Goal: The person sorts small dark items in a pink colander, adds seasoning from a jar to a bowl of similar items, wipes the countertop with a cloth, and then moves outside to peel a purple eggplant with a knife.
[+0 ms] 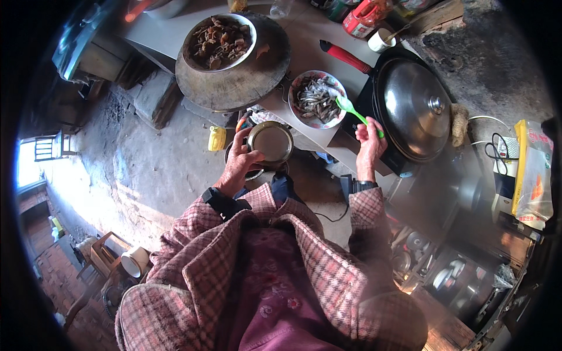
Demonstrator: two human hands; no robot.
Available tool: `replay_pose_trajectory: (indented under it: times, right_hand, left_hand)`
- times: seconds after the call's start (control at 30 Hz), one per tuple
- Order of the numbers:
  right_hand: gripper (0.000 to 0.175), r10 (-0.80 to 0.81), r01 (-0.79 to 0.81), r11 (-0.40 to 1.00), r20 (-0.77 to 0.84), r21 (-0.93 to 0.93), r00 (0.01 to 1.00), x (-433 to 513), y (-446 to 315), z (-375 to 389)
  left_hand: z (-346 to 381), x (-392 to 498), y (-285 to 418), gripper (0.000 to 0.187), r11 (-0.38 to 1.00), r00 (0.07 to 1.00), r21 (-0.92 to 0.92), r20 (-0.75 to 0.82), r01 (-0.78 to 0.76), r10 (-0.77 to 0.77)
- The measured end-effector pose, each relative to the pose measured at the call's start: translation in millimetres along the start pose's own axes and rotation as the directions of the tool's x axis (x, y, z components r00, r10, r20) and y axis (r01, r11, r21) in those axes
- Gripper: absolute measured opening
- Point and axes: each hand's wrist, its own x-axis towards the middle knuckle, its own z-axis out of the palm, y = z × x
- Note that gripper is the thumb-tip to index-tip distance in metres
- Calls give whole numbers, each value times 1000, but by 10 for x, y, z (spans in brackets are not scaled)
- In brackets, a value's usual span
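Observation:
In my right hand (371,142) is a green plastic spoon (361,117), its bowl end over the near right side of a patterned bowl (295,115). Small silvery fish (318,103) fill that bowl, with some white matter on them beside the spoon. My left hand (240,164) grips the side of a round container (287,147) with a dark greenish rim. A flat greyish surface shows inside it; I cannot tell what it is. The container is held in front of the counter's edge, lower left of the fish bowl.
A lidded wok (412,105) sits on a black cooker to the right, its red handle (344,57) reaching over the counter. A bowl of browned food (219,41) stands on a round wooden board (237,90). Behind are a white cup (380,41) and a red-lidded jar (360,22).

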Motion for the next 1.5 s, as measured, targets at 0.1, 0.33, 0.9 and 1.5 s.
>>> replay_pose_trajectory:
  times: [0.1, 0.33, 0.9, 1.5]
  right_hand:
    - [22, 13, -12, 990, 8, -142, 1000, -206, -5, -98]
    - [20, -291, 396, 807, 289, -438, 912, -176, -30, 107]
    - [14, 236, -23, 954, 703, -298, 672, -942, -375, 585]
    - [70, 32, 598, 394, 661, -698, 750, 90, -176, 465]
  left_hand:
    - [-29, -19, 31, 70, 999, 999, 6, -17, 31, -31]
    - [26, -21, 89, 72, 1000, 1000, 1, -7, 0, 0]
    - [89, -28, 81, 68, 995, 1000, -99, 3, -11, 11]
    - [-258, -223, -26, 66, 989, 985, -134, -167, -65, 42]
